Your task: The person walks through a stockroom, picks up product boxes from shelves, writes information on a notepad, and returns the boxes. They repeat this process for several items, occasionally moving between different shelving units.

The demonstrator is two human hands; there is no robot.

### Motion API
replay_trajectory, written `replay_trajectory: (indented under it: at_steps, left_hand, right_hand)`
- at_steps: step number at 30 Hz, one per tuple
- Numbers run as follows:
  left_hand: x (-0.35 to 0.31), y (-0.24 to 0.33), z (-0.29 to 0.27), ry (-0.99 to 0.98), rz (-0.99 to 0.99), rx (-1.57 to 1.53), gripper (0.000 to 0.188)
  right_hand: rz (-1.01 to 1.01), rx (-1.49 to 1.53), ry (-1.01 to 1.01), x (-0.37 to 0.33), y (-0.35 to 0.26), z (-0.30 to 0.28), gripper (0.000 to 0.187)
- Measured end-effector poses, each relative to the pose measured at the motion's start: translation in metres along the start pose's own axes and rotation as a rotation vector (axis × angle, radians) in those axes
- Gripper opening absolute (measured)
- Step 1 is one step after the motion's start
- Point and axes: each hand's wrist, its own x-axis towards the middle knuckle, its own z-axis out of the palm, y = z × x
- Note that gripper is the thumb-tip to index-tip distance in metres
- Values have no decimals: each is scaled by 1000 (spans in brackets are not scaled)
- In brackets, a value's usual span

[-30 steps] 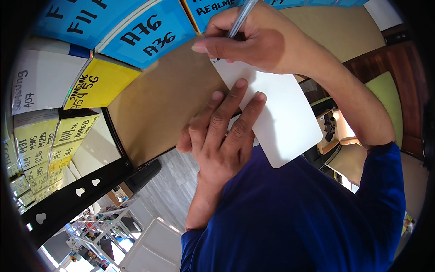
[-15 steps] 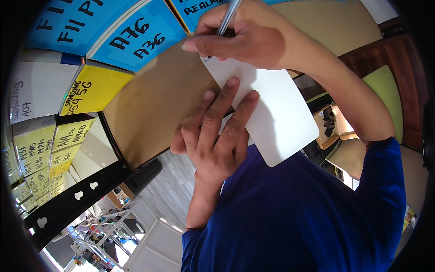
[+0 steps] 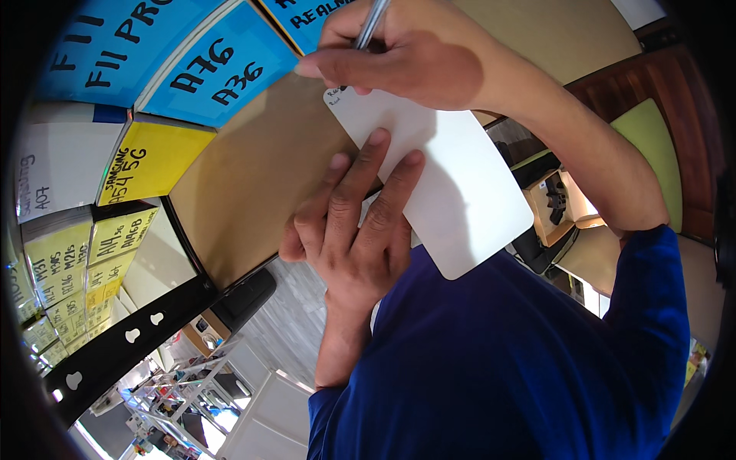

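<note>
A white card (image 3: 468,207) with rounded corners lies tilted over the tan tabletop (image 3: 268,146), its near end reaching past the edge toward my blue shirt. My right hand (image 3: 414,65) is closed round a grey pen (image 3: 371,23) over the card's far end. Small dark handwriting shows at that corner, partly covered by the hand; the pen's tip is hidden. My left hand (image 3: 356,218) rests with fingers spread, the index and middle fingertips on or beside the card's left edge. Nothing is held in it.
Blue labelled boxes (image 3: 203,69) stand along the far left, with a yellow box (image 3: 157,157) and stacked yellow-labelled packs (image 3: 57,264) nearer. A black perforated metal strip (image 3: 138,322) runs at lower left. An open cardboard box (image 3: 553,207) sits at right, near a green cushion (image 3: 652,153).
The view has shifted slightly, so the hands and card sit a little further left. More handwriting shows at the card's far corner. Both hands keep much the same pose.
</note>
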Motion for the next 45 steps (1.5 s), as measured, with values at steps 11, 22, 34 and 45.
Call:
replay_trajectory:
  at_steps: [11,22,34,45]
  left_hand:
    - [1,1,-2,-16,-14,-26,44]
    - [2,2,-3,-33,-19,-19,47]
    - [0,2,-3,-25,-18,-33,47]
    - [1,1,-4,-31,-24,-28,43]
  right_hand:
    - [-51,43,1,1,8,5,29]
    - [99,45,10,5,5,5,35]
    - [56,123,-23,1,13,2,37]
    - [233,3,-39,5,-10,-7,39]
